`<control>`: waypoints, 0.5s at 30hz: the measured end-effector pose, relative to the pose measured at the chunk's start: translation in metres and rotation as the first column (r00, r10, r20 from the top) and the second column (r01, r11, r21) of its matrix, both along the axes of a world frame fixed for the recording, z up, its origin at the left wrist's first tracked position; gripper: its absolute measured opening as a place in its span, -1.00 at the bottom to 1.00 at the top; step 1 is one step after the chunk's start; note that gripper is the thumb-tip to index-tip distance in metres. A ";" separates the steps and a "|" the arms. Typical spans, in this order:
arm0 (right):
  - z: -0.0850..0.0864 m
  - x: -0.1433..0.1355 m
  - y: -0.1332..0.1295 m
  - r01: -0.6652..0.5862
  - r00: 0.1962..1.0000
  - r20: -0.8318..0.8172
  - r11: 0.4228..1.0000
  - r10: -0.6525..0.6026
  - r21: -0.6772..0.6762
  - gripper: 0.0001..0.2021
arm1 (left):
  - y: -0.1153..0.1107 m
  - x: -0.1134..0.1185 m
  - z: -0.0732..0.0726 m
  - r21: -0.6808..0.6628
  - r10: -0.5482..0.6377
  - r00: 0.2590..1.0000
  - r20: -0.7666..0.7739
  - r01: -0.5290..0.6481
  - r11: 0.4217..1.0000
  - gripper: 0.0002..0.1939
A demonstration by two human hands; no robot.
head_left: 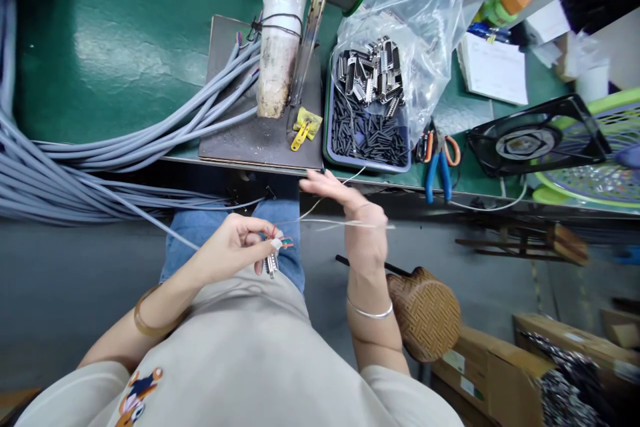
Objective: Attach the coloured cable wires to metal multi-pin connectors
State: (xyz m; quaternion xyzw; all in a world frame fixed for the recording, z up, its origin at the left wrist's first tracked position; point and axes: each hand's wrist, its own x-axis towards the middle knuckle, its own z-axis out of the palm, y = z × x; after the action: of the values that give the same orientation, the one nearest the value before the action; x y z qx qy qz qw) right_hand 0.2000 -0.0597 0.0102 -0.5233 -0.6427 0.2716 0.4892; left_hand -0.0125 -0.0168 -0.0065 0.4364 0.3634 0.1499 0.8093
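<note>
A blue-grey rectangular plastic bin point(328, 140) at the bench's near edge holds silver metal connectors point(373, 73) far, black tubes point(369, 137) near. Green bench point(120, 60); woven brown stool point(425, 313) below, right. Left hand point(245, 245) pinches a silver connector point(271, 264); right hand point(350, 213), blurred, seems open beside pale thread point(327, 221).

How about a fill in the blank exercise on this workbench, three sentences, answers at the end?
The left hand holds a small metal connector above the person's ____ jeans.
The small clip on the dark board is ____.
In the bin, beside the loose metal connectors, lie many small ____ tubes.

Missing words: blue; yellow; black.
</note>
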 end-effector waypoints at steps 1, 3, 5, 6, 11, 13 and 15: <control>0.000 0.004 0.000 -0.071 0.988 0.136 0.997 0.071 -0.005 -0.52 | 0.000 -0.002 0.003 -0.006 -0.004 1.000 0.012 0.004 1.000 -0.78; 0.006 0.014 -0.003 -0.142 0.916 0.386 0.989 0.111 0.053 -0.63 | 0.001 -0.008 0.007 -0.025 0.002 0.999 0.046 -0.001 1.000 -0.80; 0.018 0.030 -0.010 -0.082 0.822 0.570 0.985 -0.020 0.152 -0.70 | 0.005 -0.015 0.009 -0.044 0.022 0.997 0.075 -0.019 0.999 -0.81; 0.027 0.040 -0.015 -0.008 0.765 0.633 0.982 -0.115 0.188 -0.65 | 0.008 -0.018 0.008 -0.053 0.035 0.996 0.081 -0.030 0.998 -0.81; 0.063 0.118 -0.042 0.272 0.457 0.731 0.862 -0.507 0.428 -0.51 | 0.022 -0.024 -0.001 -0.110 0.129 0.989 0.075 -0.120 0.987 -0.80; 0.064 0.156 -0.049 0.433 0.322 0.769 0.809 -0.552 0.399 -0.54 | 0.024 -0.023 -0.005 -0.109 0.154 0.985 0.074 -0.146 0.983 -0.80; 0.058 0.186 -0.054 0.580 0.239 0.816 0.752 -0.526 0.314 -0.57 | 0.024 -0.020 -0.008 -0.079 0.162 0.985 0.059 -0.157 0.984 -0.82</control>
State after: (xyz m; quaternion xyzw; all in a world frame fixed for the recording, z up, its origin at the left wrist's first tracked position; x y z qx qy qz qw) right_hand 0.3861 -0.1138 0.0684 -0.7881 -0.5626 -0.2063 0.1406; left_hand -0.0321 0.0074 -0.0147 0.3705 0.3758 0.2150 0.8217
